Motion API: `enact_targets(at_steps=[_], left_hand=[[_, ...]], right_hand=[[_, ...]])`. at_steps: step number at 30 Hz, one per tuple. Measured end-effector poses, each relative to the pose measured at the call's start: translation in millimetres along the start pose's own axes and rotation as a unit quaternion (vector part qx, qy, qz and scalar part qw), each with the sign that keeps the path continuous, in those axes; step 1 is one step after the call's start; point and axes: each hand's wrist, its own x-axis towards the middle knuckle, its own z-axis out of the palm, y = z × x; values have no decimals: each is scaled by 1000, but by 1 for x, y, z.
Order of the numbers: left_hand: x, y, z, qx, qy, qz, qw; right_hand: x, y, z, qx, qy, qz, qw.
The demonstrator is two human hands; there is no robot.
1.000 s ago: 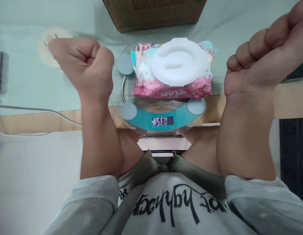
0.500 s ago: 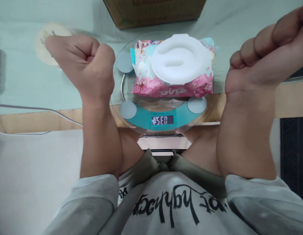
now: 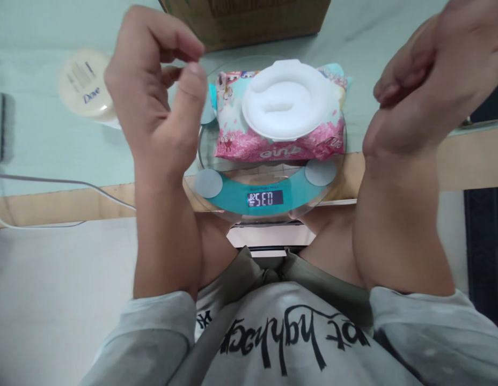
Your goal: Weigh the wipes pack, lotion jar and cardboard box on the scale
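A glass scale [image 3: 265, 199] with a teal band and lit display sits at the table edge in front of me. On it lies a pink and light-blue pack of wet wipes [image 3: 249, 147] with a closed white lid. My left hand [image 3: 156, 80] is raised at the pack's left, fingers bent, thumb and index tips slightly apart, nothing between them. At the right, my right hand [image 3: 438, 86] is held up with fingers curled in toward the palm and nothing visible in them; its upper part is cut off by the frame. Neither hand touches the pack.
A round cream-coloured Dove tub [image 3: 82, 80] stands behind my left hand, partly hidden. At the back is a cardboard box [image 3: 249, 24]. A white cable [image 3: 72, 181] runs along the table's left front edge. A dark object [image 3: 490, 110] lies at the right edge.
My left hand has loosened from a fist and lifted away, showing more of the Dove tub. My right hand has turned a little, its fingers still curled. The pack stays on the scale.
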Motion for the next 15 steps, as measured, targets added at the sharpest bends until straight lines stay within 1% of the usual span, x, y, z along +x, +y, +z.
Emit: enact_targets(at_steps=[1,2,3,4,5,6,7,9,10,11,12,13,15], left_hand=[[1,-1,-1,28,-39,19,999],[1,-3,-2,44,-56,52,996],[2,-6,-2,43,-50,96,993],[3,-8,-3,31,-24,132,991],[3,-10,-3,26,-3,140,990],[3,-11,-5,27,6,125,992],[3,-10,-8,36,7,85,996],[1,-6,-15,62,5,-6,998],[-1,-2,-18,67,-2,-33,997],[-3,1,-21,69,-8,-41,997],[-4,5,-22,73,-10,-47,996],[-6,8,-22,78,-8,-58,995],[-7,14,-19,78,13,-91,993]], right_hand=[[-4,0,-2,-22,-38,-47,998],[-7,1,-4,-36,-58,-91,993],[-8,4,-8,-46,-77,-123,988],[-8,6,-13,-52,-100,-149,982],[-5,9,-18,-60,-130,-180,973],[-2,11,-23,-75,-173,-212,959],[1,12,-28,-99,-220,-241,940],[5,9,-36,-167,-307,-282,893],[6,6,-39,-197,-334,-292,874],[6,2,-40,-219,-350,-295,862],[5,-1,-41,-228,-353,-301,856],[4,-5,-41,-231,-348,-304,856],[2,-10,-40,-228,-329,-300,866]])
